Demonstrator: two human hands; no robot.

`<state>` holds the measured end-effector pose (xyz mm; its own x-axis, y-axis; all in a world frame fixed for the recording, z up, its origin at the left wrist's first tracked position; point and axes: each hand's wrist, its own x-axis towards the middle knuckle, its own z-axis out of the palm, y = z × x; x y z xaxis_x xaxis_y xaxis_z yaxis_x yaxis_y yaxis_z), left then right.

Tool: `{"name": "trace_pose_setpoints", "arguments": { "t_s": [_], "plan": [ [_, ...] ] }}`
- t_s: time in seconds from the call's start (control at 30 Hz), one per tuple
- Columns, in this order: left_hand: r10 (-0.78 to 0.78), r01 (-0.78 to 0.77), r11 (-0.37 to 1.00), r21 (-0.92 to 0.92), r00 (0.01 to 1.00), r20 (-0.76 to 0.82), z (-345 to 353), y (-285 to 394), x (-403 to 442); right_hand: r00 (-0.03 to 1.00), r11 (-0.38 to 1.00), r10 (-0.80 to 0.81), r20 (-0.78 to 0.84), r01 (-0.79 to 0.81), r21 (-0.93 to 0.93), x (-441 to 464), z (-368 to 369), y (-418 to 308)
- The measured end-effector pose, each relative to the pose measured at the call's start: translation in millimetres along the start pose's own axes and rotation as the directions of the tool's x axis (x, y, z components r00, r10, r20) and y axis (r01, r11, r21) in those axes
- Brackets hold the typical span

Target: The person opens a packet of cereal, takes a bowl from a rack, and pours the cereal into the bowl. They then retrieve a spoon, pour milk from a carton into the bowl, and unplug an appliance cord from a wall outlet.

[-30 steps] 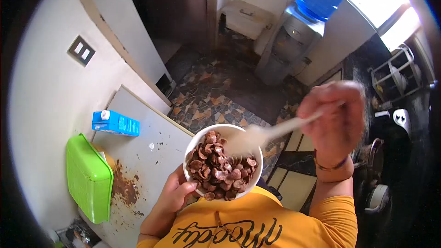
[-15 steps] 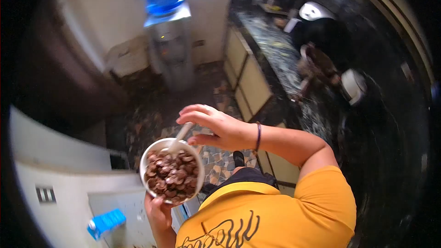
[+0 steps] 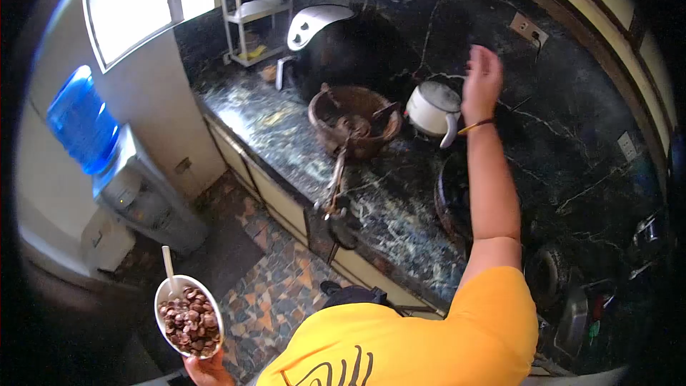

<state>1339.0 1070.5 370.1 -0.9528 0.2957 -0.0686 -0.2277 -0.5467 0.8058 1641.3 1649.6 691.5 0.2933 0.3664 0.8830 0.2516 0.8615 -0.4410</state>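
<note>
My left hand (image 3: 209,370) grips a white bowl (image 3: 160,323) from below at the lower left. Chocolate-coloured flakes of cereal (image 3: 191,320) fill it, and a pale spoon (image 3: 168,263) stands in it, its handle leaning on the far side. My right hand (image 3: 484,86) is stretched out over the dark counter, fingers extended and nothing visible in them. Just left of that hand is a white electric kettle (image 3: 431,109) with its handle towards me. Whether the hand touches it I cannot tell.
A brown round clay-like vessel (image 3: 355,144) sits on the marbled counter (image 3: 400,218), left of the kettle. Behind it stands a black appliance with a white panel (image 3: 314,25). A white rack (image 3: 257,14), a wall socket (image 3: 529,31) and a water dispenser (image 3: 143,189) surround the counter.
My right hand has left the spoon and reached out over the counter beside the kettle. The view has turned right; the bowl now sits lower and further left, still in my left hand.
</note>
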Motion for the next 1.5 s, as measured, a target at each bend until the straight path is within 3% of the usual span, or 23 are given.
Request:
{"name": "trace_pose_setpoints", "arguments": {
  "t_s": [0.03, 0.1, 0.13, 0.17, 0.2, 0.23, 0.27, 0.3, 0.33, 0.37, 0.43, 0.5, 0.6, 0.73, 0.77, 0.87, 0.9, 0.97, 1.03, 1.13, 1.23, 1.4, 1.5],
  "plan": [
    [0.016, -0.015, 1.000, -0.016, 0.998, 0.059, 3, 0, -3, 0.982, 0.975, -0.154, -0.109, 0.133, -0.179, 41, -39, 31],
    [-0.010, 0.029, 0.991, -0.132, 0.990, 0.143, 7, -1, -4, 0.957, 0.909, -0.171, -0.234, 0.062, -0.411, 93, -125, 33],
    [0.203, -0.227, 0.953, 0.199, 0.970, 0.134, -3, -13, -4, 0.909, 0.745, -0.345, -0.233, 0.114, -0.657, 129, -132, 50],
    [0.380, -0.433, 0.753, 0.495, 0.901, 0.210, -12, -31, -2, 0.900, 0.748, -0.359, -0.247, 0.118, -0.653, 153, -157, 68],
    [0.388, -0.443, 0.757, 0.480, 0.896, 0.216, 6, -26, -9, 0.911, 0.602, -0.345, -0.225, 0.031, -0.798, 167, -184, 89],
    [0.240, -0.263, 0.950, 0.171, 0.960, 0.144, 29, -13, -19, 0.924, 0.428, -0.322, -0.207, -0.053, -0.902, 177, -203, 110],
    [0.066, -0.044, 0.985, -0.164, 0.989, 0.131, 45, -7, -27, 0.920, 0.434, -0.327, -0.216, -0.057, -0.899, 190, -220, 135],
    [0.074, -0.051, 0.984, -0.168, 0.988, 0.132, 41, -16, -28, 0.982, 0.546, -0.089, -0.168, -0.093, -0.833, 199, -232, 155],
    [0.241, -0.251, 0.967, 0.047, 0.958, 0.155, 29, -31, -24, 0.986, 0.636, 0.150, -0.078, -0.156, -0.756, 206, -242, 176],
    [0.394, -0.434, 0.861, 0.265, 0.899, 0.191, 37, -34, -31, 0.985, 0.649, 0.160, -0.060, -0.151, -0.745, 201, -222, 171],
    [0.318, -0.330, 0.935, 0.130, 0.942, 0.110, 68, -23, -36, 0.996, 0.792, 0.049, -0.077, -0.085, -0.604, 185, -205, 149],
    [0.120, -0.105, 0.988, -0.114, 0.983, 0.141, 80, -10, -33, 0.986, 0.757, -0.064, -0.156, -0.054, -0.651, 168, -204, 145],
    [0.111, -0.097, 0.991, -0.095, 0.981, 0.158, 51, -19, -10, 0.984, 0.864, -0.175, -0.024, 0.142, -0.484, 113, -192, 92],
    [0.062, -0.032, 0.988, -0.152, 0.978, 0.200, 58, -12, -2, 0.964, 0.920, -0.065, 0.257, 0.158, -0.359, 12, -163, 15],
    [0.056, -0.028, 0.992, -0.127, 0.973, 0.223, 51, -12, 0, 0.936, 0.909, 0.036, 0.351, 0.115, -0.400, -14, -156, 3],
    [0.018, 0.015, 0.989, -0.145, 0.975, 0.223, 41, -8, 9, 0.855, 0.866, -0.105, 0.508, 0.331, -0.376, -94, -131, 29],
    [0.002, 0.036, 0.986, -0.162, 0.973, 0.229, 36, -8, 12, 0.786, 0.896, -0.051, 0.616, 0.309, -0.320, -118, -126, 22],
    [0.010, 0.028, 0.985, -0.168, 0.975, 0.224, 29, -8, 19, 0.596, 0.912, -0.206, 0.776, 0.405, -0.068, -154, -118, 25],
    [0.023, 0.015, 0.983, -0.181, 0.978, 0.209, 34, -4, 13, 0.457, 0.910, -0.143, 0.878, 0.410, -0.065, -181, -118, 38],
    [0.048, -0.035, 0.991, -0.133, 0.994, 0.097, 31, -6, 6, 0.272, 0.851, 0.148, 0.951, 0.455, -0.262, -206, -131, 54],
    [0.033, -0.025, 0.994, -0.111, 0.997, 0.072, 31, -1, 3, 0.148, 0.698, 0.504, 0.851, 0.510, -0.502, -215, -135, 67],
    [0.006, -0.004, 0.995, -0.103, 1.000, 0.020, 45, 8, -2, 0.121, 0.649, 0.565, 0.816, 0.546, -0.530, -210, -98, 39],
    [-0.015, 0.019, 0.995, -0.099, 0.999, 0.040, 37, 11, -1, 0.279, 0.927, 0.252, 0.927, 0.205, -0.313, -223, -48, -3]
  ]
}}
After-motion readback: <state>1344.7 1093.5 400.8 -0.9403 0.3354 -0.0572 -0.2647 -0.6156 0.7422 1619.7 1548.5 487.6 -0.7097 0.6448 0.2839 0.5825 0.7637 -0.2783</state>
